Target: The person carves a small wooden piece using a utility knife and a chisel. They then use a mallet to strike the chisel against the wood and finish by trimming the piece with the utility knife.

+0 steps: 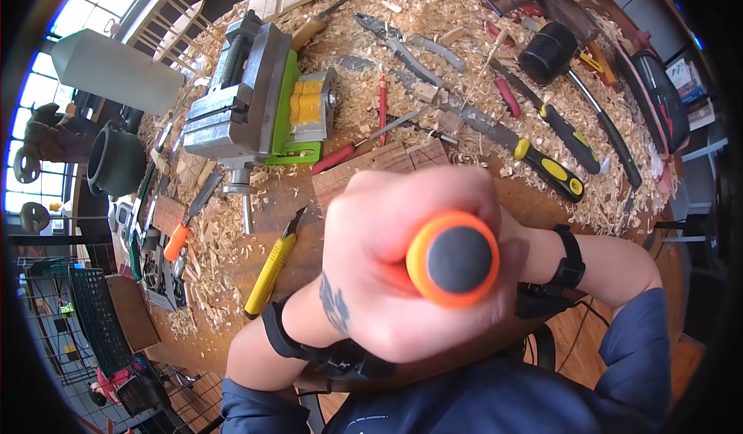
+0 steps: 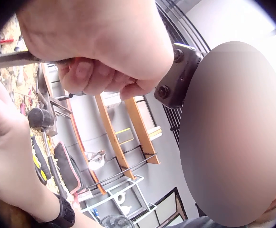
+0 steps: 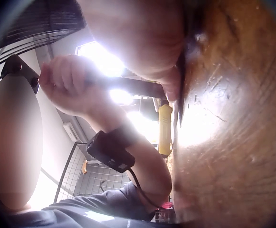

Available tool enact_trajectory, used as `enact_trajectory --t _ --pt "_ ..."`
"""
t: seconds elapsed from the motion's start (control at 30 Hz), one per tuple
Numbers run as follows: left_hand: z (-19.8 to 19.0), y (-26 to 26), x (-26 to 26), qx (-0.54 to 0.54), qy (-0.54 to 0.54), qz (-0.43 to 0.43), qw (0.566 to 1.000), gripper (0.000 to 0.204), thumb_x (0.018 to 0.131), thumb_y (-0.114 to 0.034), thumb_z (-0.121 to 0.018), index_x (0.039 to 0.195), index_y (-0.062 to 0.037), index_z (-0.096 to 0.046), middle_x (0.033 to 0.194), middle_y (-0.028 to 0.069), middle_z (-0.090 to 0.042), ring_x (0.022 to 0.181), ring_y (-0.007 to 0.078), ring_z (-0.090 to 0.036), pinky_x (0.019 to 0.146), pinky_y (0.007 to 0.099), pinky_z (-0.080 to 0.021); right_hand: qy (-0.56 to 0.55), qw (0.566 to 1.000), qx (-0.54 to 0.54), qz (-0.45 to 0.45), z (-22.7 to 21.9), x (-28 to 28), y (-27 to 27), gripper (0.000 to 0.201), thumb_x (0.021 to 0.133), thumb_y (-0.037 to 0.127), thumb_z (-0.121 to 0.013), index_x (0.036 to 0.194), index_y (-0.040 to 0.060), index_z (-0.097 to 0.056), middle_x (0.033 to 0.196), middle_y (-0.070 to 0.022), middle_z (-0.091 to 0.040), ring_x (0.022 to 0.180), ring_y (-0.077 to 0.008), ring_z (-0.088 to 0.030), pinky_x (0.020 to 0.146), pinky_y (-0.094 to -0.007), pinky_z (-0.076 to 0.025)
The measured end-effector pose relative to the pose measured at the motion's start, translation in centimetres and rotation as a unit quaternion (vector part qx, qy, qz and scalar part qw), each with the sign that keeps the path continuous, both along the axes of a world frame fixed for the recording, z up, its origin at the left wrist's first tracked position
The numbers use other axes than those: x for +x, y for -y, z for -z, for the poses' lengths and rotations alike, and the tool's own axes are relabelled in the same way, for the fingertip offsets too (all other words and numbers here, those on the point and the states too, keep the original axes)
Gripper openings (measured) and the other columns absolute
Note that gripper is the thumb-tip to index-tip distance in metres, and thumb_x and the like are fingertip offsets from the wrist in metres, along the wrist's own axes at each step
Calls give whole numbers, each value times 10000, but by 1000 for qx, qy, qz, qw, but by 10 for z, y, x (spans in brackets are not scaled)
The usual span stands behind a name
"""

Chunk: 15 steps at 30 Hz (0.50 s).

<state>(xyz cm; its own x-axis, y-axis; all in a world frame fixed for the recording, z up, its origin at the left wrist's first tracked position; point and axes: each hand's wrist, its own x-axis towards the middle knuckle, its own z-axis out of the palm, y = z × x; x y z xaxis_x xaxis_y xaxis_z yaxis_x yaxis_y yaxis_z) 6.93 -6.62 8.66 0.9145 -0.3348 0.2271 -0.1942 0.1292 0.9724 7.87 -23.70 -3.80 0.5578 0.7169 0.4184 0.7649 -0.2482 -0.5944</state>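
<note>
The orange-handled tool [image 1: 462,259] is held roughly upright over the bench [image 1: 306,236], its handle wrapped by the curled fingers of the left hand [image 1: 402,267]. The right hand [image 3: 138,40] is noted low, apparently against the shaft; its grip cannot be determined. A yellow knife [image 1: 272,274] is found near the vise [image 1: 251,97].

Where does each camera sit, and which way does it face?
Head view: on the head, facing forward and down at the bench; shows the left hand round an orange handle, forearms and sleeves.
Left wrist view: on the left wrist, facing shelves; both hands and a blurred head show.
Right wrist view: on the right wrist, low along the bench; shows the right hand, left arm and blurred head.
Shared by head and left wrist views: black mallet.
</note>
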Motion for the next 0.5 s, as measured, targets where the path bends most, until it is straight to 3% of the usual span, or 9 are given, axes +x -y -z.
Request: enact_trajectory --t 0.13,0.2,0.33,0.43,0.5 --pt "-1 6 10 7 -40 -29 999 279 756 16 -814 700 -40 -547 677 24 -609 610 94 -549 564 288 -435 -9 999 36 17 -2 -3 -1 184 921 286 -787 994 125 -736 1020 -96 -692 965 -334 -703 836 -472 -578" --pt "3 8 16 45 6 -14 999 198 771 -16 -815 739 -21 -620 705 21 -629 647 93 -570 595 278 -443 -5 998 54 34 4 -5 -1 194 930 295 -790 1060 153 -761 1067 -102 -723 986 -321 -723 872 -470 -581" --pt "6 19 26 45 -31 6 998 134 825 -32 -790 785 -5 -665 708 10 -640 654 87 -577 616 263 -451 -16 999 38 27 8 -4 -4 208 928 307 -797 1060 148 -774 1106 -104 -738 990 -307 -736 887 -458 -586" --pt "1 18 33 22 -124 9 992 121 886 -44 -758 824 -11 -659 660 -9 -605 569 56 -545 533 233 -403 -108 992 60 10 13 -4 -7 163 890 293 -821 963 153 -783 1051 -67 -721 1025 -288 -722 885 -435 -592" --pt "2 16 37 -1 -150 4 989 129 885 -45 -762 823 -12 -653 648 -13 -592 546 53 -527 514 232 -384 -74 997 33 12 0 -4 -2 158 885 289 -823 960 156 -782 1041 -61 -717 1033 -281 -719 884 -436 -591"
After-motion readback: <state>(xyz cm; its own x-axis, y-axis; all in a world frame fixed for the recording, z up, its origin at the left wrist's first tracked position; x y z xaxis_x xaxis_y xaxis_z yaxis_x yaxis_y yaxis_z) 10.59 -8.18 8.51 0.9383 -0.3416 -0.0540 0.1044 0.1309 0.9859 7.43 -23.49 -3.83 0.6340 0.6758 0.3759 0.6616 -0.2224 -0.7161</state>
